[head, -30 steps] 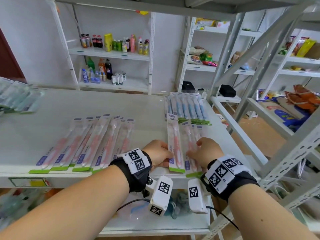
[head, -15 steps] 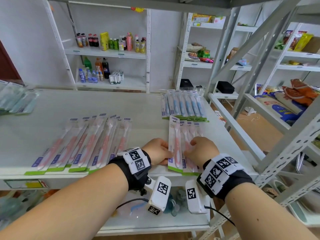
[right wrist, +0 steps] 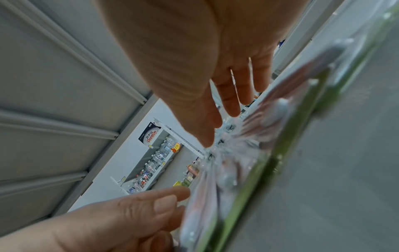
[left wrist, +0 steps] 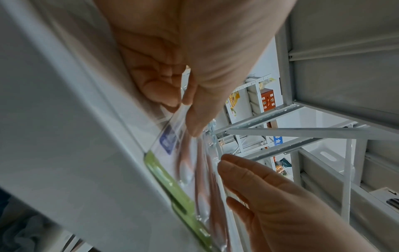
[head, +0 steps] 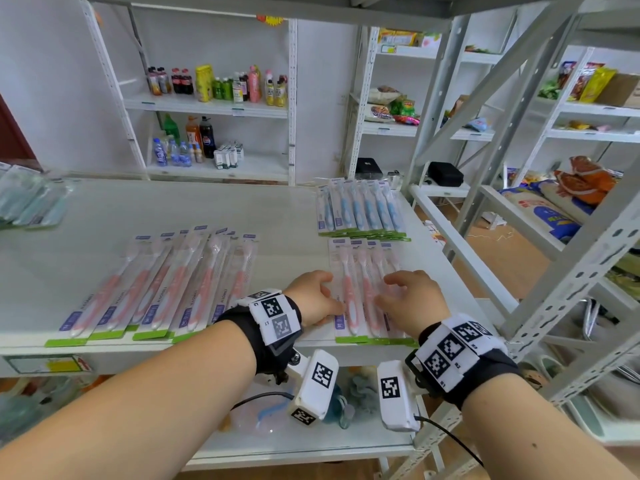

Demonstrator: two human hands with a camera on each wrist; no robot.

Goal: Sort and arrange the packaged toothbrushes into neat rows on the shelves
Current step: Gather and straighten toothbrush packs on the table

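Observation:
A short row of pink toothbrush packs [head: 363, 271] lies at the shelf's [head: 207, 209] front right, green ends along the front edge. My left hand [head: 325, 289] is at the row's left side, and its thumb and curled fingers pinch the edge of the leftmost pink pack [left wrist: 172, 141]. My right hand [head: 394, 289] is over the row's right part with fingers straight and spread, fingertips [right wrist: 228, 109] just at the packs. Behind this row lies a row of blue packs [head: 360, 209]. A wider, fanned group of pink packs [head: 166, 285] lies at the front left.
Teal packs [head: 31, 202] lie at the shelf's far left. Grey slotted uprights and braces [head: 571, 271] stand close on the right. A lower shelf [head: 277, 441] under my wrists holds soft items. Bare shelf surface shows between the groups and at the back.
The leftmost pink pack, which stuck out behind its neighbours, now lines up with them. My right hand's fingers have uncurled and spread over the row.

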